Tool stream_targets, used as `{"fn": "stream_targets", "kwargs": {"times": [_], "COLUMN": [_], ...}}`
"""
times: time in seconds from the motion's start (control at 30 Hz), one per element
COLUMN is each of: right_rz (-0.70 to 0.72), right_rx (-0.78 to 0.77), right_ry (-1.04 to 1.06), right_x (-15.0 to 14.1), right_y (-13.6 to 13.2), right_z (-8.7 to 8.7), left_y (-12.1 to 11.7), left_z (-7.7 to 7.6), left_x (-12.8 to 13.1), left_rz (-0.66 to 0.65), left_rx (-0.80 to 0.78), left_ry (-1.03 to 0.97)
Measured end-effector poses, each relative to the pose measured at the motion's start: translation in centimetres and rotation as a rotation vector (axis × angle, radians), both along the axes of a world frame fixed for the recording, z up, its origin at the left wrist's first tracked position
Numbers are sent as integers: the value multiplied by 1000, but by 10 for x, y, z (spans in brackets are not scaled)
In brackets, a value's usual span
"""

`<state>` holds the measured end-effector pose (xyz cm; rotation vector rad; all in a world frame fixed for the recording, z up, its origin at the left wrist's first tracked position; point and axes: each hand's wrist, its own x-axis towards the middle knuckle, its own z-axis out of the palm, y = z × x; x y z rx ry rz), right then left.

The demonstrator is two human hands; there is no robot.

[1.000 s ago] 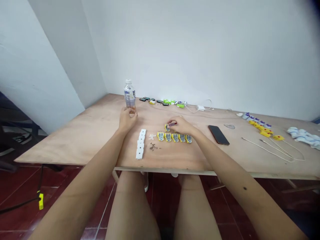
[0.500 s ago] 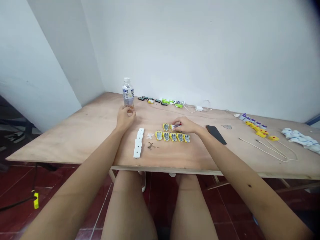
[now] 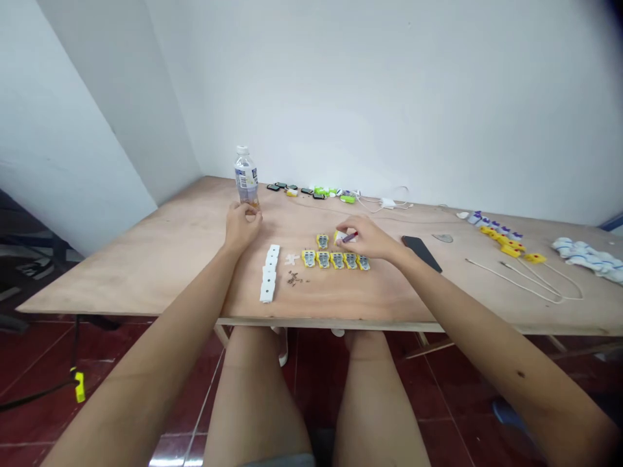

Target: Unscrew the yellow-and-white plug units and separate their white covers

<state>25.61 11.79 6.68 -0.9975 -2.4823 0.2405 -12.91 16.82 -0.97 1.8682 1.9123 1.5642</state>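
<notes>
The right hand (image 3: pixel 368 238) is narrowly pinched, its thumb and fingers closed on a slim dark-red tool (image 3: pixel 349 237). The tool's tip sits at a small white-and-yellow piece (image 3: pixel 340 236), though at this size I can't be sure exactly what the tool is or whether the two are touching. That piece lies at the hand's 9 o'clock, just beside a lone yellow-framed module (image 3: pixel 322 241).

The left hand (image 3: pixel 242 228) is loosely curled at the foot of a clear plastic water bottle (image 3: pixel 246 176), which stands upright at its 12 o'clock. Whether the fingers actually grip the bottle can't be told from this view.

Between the hands, a row of five yellow-framed modules (image 3: pixel 335 261) lies on a plywood table (image 3: pixel 146 279), just below the lone module. At the row's 9 o'clock are a white cross-shaped piece (image 3: pixel 292 259) and a small scatter of screws (image 3: pixel 293 279), with a column of white rectangular strips (image 3: pixel 267 274) beyond them.

A smartphone (image 3: pixel 421 253) lies face down at the right hand's 3 o'clock. Along the far table edge, at 12 o'clock, sit small green and black devices (image 3: pixel 311 191) and a white charger (image 3: pixel 388 203) with its cable. Farther out at 3 o'clock are yellow-and-purple parts (image 3: pixel 501 239), looped white cords (image 3: pixel 516 287) and a heap of white-and-blue wrapped items (image 3: pixel 584 261).
</notes>
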Motion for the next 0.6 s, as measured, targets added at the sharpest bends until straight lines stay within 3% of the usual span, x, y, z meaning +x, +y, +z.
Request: {"fn": "stream_targets", "kwargs": {"times": [0.1, 0.27, 0.4, 0.6], "right_rz": [63, -17, -69, -96], "right_rx": [-6, -25, -85, -74], "right_ry": [-22, -41, -40, 135], "right_x": [3, 3, -1, 7], "right_y": [-46, -102, -110, -87], "right_z": [-3, -31, -46, -45], "left_y": [1, -2, -8, -15], "left_z": [0, 2, 4, 6], "left_x": [0, 2, 3, 6], "left_rz": [-3, -21, -36, -54], "left_rx": [-16, -53, -67, -53], "left_ry": [7, 16, 16, 38]}}
